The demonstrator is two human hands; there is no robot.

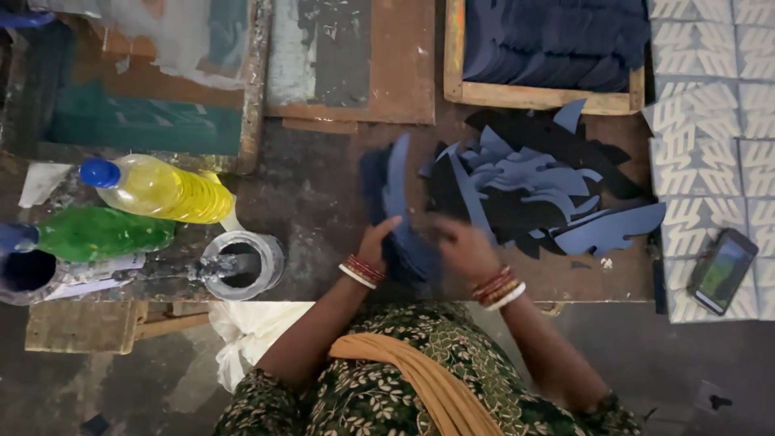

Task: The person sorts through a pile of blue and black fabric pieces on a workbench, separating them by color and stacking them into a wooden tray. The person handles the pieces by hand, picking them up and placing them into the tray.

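- Left hand (378,242) and right hand (462,246) sit right at the near table edge (565,297), both closed around a stack of dark blue cutouts (404,234) held up on end between them. Fingers look curled onto the stack, a bit blurry though.
- Just left of the hands there's a round grey tin (242,262), also close to the edge.
- Further left a green bottle (101,232) and a yellow bottle (161,190) with a blue cap lie on their sides, touching.
- Right of the hands, a loose pile of blue and black cutouts (541,190); not much bare wood around it.
- Phone (721,270) lies off on the right, on patterned white sheets (710,121).
- Far back: a wooden tray (537,98) full of dark pieces, and a stained wooden frame (250,97) at back left.
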